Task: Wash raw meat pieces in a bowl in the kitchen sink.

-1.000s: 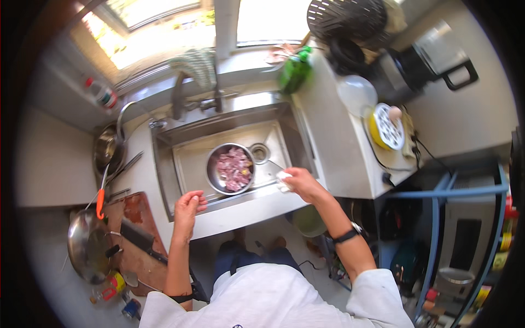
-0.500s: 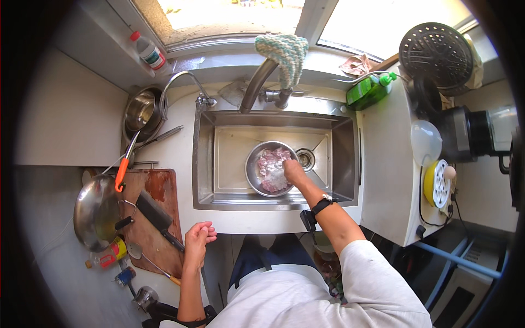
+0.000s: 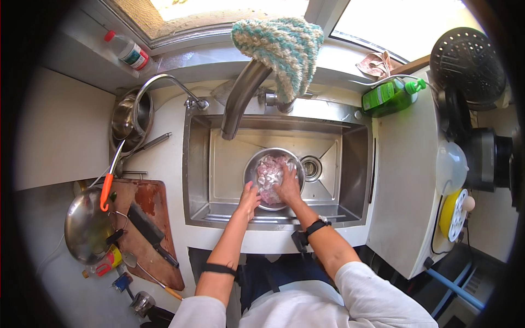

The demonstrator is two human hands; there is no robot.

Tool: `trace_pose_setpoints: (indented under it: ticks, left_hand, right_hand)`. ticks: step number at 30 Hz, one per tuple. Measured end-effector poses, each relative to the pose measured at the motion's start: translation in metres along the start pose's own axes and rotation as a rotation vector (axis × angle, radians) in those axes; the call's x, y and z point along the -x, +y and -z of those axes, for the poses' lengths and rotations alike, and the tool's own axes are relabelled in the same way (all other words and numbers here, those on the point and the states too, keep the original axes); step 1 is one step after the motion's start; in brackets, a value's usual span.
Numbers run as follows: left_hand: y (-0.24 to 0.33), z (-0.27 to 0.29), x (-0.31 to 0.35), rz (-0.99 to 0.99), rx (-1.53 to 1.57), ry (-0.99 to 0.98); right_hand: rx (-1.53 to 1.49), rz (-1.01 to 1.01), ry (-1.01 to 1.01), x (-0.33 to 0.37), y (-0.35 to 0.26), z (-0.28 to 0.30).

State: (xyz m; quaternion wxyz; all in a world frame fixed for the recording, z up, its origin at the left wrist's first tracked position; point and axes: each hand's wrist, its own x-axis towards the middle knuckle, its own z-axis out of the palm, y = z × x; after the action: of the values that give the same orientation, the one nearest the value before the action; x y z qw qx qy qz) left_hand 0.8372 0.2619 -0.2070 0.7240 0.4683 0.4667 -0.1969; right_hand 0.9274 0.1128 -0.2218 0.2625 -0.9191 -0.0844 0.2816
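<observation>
You've 1 bare left hand (image 3: 249,201) + 1 bare right hand (image 3: 288,188) = 2 hands. Ct for you: 1 round steel bowl (image 3: 251,174), 1 rect. steel sink (image 3: 229,158), 1 thin arched steel tap (image 3: 156,79) + 1 thick curved steel tap (image 3: 240,99) = 2 taps. Yr bottles: 1 green pump bottle (image 3: 389,98), 1 clear red-capped bottle (image 3: 128,53), 1 red-&-yellow-labelled bottle (image 3: 107,263), tot. 3. Also 1 blk-handled cleaver (image 3: 146,223), 1 brn wooden board (image 3: 135,254).

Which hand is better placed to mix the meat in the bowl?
Probably the right hand: it reaches inside the bowl, over the meat, while the left hand is beside its rim.
</observation>
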Motion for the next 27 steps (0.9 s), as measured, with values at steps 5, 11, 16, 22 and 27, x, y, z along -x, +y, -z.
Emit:
trace_pose_setpoints:
  ticks: [5, 11, 16, 22, 27]
  left_hand:
    - [0.024, -0.048, -0.033, 0.159, 0.131, 0.049]
    - [0.006, -0.019, -0.063, -0.019, 0.135, -0.035]
    - [0.023, -0.014, -0.053, -0.257, -0.211, -0.039]
    - [0.018, -0.04, -0.077, -0.475, -0.536, 0.107]
    - [0.025, -0.037, -0.089, -0.188, -0.24, 0.058]
  right_hand:
    - [-0.208, -0.201, 0.054, -0.017, 0.021, -0.02]
    - [-0.437, -0.155, 0.018, -0.021, 0.014, -0.024]
    - [-0.152, 0.068, -0.171, -0.001, 0.005, 0.018]
    - [-0.022, 0.201, 0.071, -0.032, 0.027, -0.003]
    - [-0.261, -0.025, -0.021, -0.043, -0.002, -0.008]
